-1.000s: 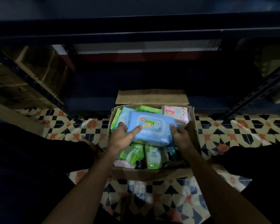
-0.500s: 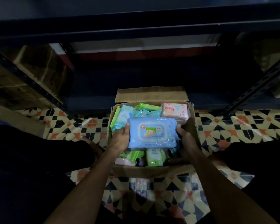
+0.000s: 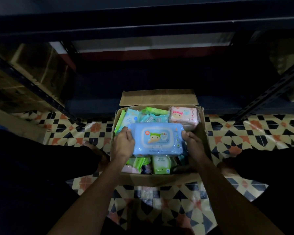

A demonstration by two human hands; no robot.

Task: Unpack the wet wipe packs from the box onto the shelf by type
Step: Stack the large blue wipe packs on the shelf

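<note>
Blue pack (image 3: 157, 139) held by left hand (image 3: 123, 144) and right hand (image 3: 193, 144), hiding packs below in box (image 3: 158, 179); shelf (image 3: 143, 92) dark.

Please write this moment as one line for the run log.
step: lifting pack | left hand: grips blue wipe pack left end | right hand: grips right end | box: still full | shelf: not reached

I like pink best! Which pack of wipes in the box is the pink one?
The pink pack sits in the box's far right corner, with a pink-hatted cartoon face. The others showing are mostly green or blue.
</note>
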